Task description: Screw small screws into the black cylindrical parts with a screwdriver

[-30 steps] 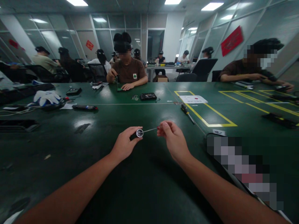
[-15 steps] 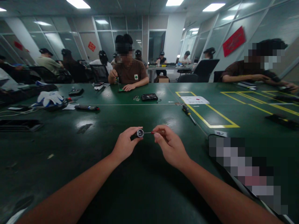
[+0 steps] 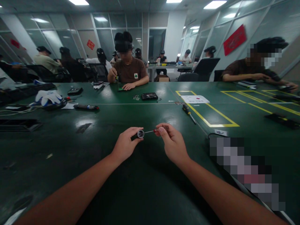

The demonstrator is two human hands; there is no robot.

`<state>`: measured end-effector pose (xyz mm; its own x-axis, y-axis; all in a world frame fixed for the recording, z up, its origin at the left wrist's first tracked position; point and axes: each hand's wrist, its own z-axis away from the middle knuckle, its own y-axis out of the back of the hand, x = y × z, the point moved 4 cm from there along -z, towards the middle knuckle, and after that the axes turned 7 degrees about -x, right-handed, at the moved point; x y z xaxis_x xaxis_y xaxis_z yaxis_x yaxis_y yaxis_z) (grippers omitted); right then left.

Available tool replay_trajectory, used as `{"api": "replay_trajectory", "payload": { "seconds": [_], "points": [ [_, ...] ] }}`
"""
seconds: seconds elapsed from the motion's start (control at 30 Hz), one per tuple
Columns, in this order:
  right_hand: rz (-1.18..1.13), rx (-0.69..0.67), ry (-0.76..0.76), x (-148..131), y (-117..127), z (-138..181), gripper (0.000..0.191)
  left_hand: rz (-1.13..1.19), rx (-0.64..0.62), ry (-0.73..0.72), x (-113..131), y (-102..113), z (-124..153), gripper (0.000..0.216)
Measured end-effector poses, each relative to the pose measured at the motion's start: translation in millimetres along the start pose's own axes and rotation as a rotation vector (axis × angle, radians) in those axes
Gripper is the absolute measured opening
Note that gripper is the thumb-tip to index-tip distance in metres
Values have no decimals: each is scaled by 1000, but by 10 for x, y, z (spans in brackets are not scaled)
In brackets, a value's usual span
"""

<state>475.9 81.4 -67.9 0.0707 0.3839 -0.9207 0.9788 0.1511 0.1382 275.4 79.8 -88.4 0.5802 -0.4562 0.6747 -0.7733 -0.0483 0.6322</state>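
Small round part, dark body w/ silvery face, sits pinched in the fingertips of the left hand, held just above the green table, face turned toward the right hand. A thin precision screwdriver, red collar by the grip, runs from right-hand fingers to the part; its tip meets the face or sits just at it, too small to tell whether it's seated. Right hand is closed round the handle, thumb and forefinger pinching near the collar; the other fingers are curled.

Step in hand, as I judge it: working a tiny fastener or slot on the part's face w/ the driver. Next move prob. calls for keeping the shaft square to the face, a steady left-hand pinch so the part doesn't spin, and light twisting from the right fingertips; a slip could skid the tip off.

Beyond the right hand, further out: another screwdriver on the table by yellow tape lines. Beyond the left hand, far side: white gloves. Opposite, a seated person works at their own spot.
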Motion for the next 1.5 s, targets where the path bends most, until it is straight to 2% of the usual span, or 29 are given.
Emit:
{"api": "replay_trajectory", "payload": {
  "seconds": [0.13, 0.17, 0.23, 0.33, 0.43, 0.53, 0.67, 0.83, 1.07, 1.5],
  "points": [
    [-245, 82, -138, 134, 34, -68, 26, -6, 13, -27, -7, 9, -2, 34],
    [-371, 65, -215, 192, 27, -84, 26, -6, 15, -37, -4, 9, -6, 34],
    [-561, -73, -394, 286, -37, -100, 27, -6, 8, -63, 13, -2, -14, 33],
    [-680, -11, -411, 317, -17, -108, 23, -2, -29, -93, 47, -37, -20, 35],
    [-576, 114, -276, 272, 59, -116, 24, 3, -12, -58, 46, -34, -20, 37],
    [-376, 172, -163, 205, 120, -122, 29, 0, 32, -6, 24, -3, -18, 39],
    [-179, 129, -90, 114, 117, -106, 29, 9, 31, 2, 16, 6, -18, 40],
    [-45, 57, -21, 5, 70, -52, 25, -1, 29, -14, 17, 9, -11, 39],
    [25, 8, 27, -46, 54, -29, 21, -15, 41, -21, 16, 30, -10, 39],
    [-13, 20, 19, -12, 29, -16, 23, -1, 43, 7, 9, 26, -14, 40]
  ]
}}
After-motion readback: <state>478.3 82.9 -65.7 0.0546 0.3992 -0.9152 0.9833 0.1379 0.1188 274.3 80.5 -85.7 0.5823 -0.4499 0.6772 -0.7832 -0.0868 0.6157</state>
